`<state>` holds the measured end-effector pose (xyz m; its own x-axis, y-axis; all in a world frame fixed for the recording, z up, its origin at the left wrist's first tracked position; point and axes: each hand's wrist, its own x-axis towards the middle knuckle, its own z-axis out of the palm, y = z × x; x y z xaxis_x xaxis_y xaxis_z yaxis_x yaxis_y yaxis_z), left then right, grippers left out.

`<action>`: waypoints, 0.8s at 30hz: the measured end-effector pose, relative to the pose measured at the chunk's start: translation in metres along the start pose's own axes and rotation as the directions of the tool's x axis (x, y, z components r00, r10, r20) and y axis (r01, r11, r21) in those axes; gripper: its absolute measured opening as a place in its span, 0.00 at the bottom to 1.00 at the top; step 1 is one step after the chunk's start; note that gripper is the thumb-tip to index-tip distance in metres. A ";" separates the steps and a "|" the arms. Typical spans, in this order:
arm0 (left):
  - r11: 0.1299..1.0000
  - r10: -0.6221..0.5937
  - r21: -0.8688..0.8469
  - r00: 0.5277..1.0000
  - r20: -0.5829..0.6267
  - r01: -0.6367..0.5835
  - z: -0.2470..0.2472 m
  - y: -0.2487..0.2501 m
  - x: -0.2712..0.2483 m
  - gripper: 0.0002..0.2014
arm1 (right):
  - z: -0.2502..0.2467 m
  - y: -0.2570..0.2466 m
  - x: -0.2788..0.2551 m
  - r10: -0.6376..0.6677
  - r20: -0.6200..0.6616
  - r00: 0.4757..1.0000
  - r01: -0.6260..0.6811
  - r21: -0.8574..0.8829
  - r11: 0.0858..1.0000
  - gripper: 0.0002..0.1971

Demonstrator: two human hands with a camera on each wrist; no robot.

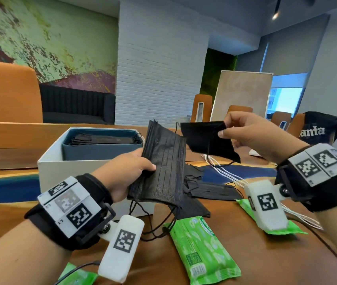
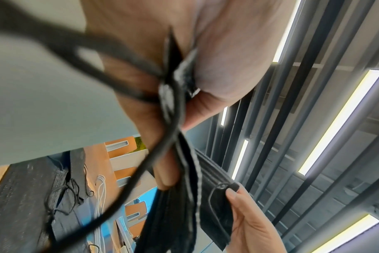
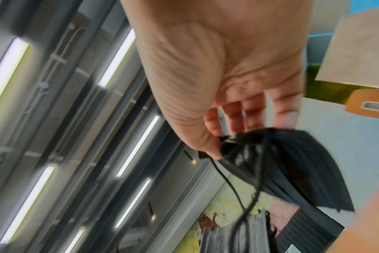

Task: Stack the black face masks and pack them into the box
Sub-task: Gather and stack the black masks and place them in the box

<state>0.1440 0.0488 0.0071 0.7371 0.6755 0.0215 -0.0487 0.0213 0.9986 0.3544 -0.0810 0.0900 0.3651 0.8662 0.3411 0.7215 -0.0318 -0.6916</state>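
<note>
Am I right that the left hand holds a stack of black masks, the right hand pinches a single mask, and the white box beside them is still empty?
Not quite: the box is not empty. The head view shows black masks already lying in its blue insert. The rest holds: the left hand grips a stack, and the right hand pinches a single mask.

table [image 1: 266, 264] wood | on it: box [image 1: 65, 171]; loose masks [image 1: 215, 191]; wipe packs [image 1: 202, 249]; cables [image 1: 225, 171]

Black wrist straps [image 1: 93, 188], white tag plates with square black codes, white camera pods [image 1: 122, 247]
</note>
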 end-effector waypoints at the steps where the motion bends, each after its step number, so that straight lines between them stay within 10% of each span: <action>1: 1.000 -0.006 -0.019 1.000 0.000 0.006 0.000 -0.001 0.001 0.14 | 0.004 -0.004 -0.002 -0.058 -0.032 0.998 0.057 -0.025 0.998 0.05; 12: 0.975 -0.012 -0.223 0.991 -0.136 -0.019 0.001 -0.003 0.004 0.17 | 0.069 -0.033 -0.018 -0.415 0.223 0.882 0.459 -0.206 0.864 0.12; 24: 0.973 0.042 -0.225 0.996 -0.073 -0.057 -0.003 -0.002 0.009 0.27 | 0.096 -0.026 -0.012 -0.339 0.332 0.880 0.411 -0.176 0.895 0.06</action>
<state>0.1483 0.0573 0.0050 0.6830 0.7280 0.0596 -0.2412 0.1478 0.9592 0.2742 -0.0430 0.0428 -0.1183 0.9389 0.3231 0.8991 0.2394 -0.3665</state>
